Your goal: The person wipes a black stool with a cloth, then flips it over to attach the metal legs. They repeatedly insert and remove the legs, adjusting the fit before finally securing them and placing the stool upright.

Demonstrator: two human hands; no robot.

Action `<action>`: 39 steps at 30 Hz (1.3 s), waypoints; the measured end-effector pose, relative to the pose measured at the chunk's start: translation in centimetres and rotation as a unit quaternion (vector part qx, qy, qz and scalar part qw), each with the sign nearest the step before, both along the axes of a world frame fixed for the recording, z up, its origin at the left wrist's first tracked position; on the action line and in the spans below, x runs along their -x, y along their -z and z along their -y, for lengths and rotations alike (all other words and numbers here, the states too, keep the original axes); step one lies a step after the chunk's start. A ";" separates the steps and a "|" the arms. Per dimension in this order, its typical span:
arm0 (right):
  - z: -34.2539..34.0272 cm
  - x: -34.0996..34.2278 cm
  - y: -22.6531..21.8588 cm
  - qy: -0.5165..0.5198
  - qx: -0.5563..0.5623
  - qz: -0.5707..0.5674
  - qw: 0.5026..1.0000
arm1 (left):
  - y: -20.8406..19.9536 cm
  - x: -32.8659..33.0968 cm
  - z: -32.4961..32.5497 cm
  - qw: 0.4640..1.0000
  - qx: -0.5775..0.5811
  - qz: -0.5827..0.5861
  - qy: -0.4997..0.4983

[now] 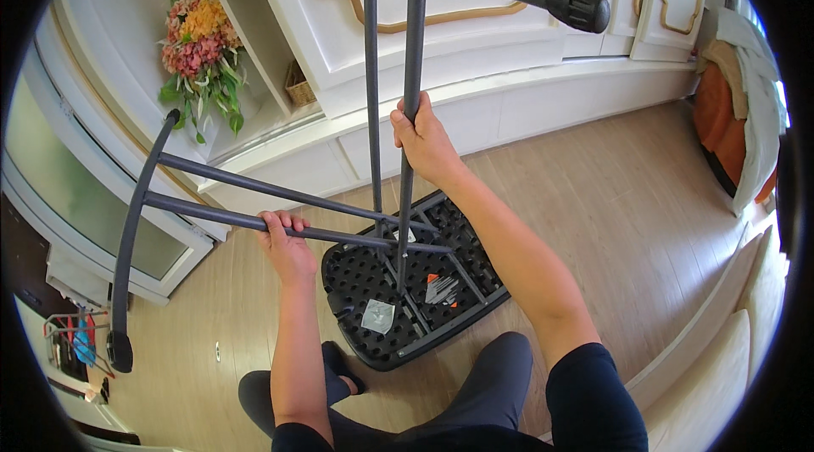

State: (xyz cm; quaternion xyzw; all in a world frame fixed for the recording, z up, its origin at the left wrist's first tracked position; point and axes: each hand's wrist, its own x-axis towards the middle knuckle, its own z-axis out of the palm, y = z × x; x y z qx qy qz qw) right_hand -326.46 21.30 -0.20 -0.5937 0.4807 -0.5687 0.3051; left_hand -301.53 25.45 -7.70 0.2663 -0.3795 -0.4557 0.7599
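Note:
A folding table with a black plastic top [349, 284] lies upside down on the floor between my legs and the white cabinets. Its grey metal legs stick up and spread apart in a V. My left hand [288, 244] is closed around the lower tube of the left leg frame [203, 214]. Higher up, my right hand [424, 138] grips the thicker tube of the right leg frame [414, 45]. Curved foot bars with black end caps, one at the top right [578, 7], cross the ends of both frames. Labels [441, 289] are stuck to the underside.
White cabinets with gold trim [475, 28] line the far side. A flower arrangement [202, 49] stands on a shelf at the upper left, near a glazed door [93, 155]. A cream sofa [721, 350] is at the right, with cloth-draped furniture [738, 113] beyond it.

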 end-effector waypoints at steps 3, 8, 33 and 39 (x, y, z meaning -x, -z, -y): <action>0.8 -2.3 0.4 -0.003 -0.014 -0.035 0.999 | 0.7 -1.4 0.3 1.000 -0.015 -0.009 -0.010; 1.9 -9.8 -1.9 -0.048 -0.009 -0.165 0.985 | 0.4 -5.5 1.2 0.998 -0.048 -0.024 -0.015; -2.0 -25.7 -5.6 -0.168 -0.039 -0.234 0.957 | 2.3 -24.2 5.0 0.968 -0.247 0.006 -0.036; -3.0 -22.0 2.2 -0.051 0.113 -0.144 0.982 | 4.2 -24.3 9.2 0.901 -0.412 -0.090 -0.098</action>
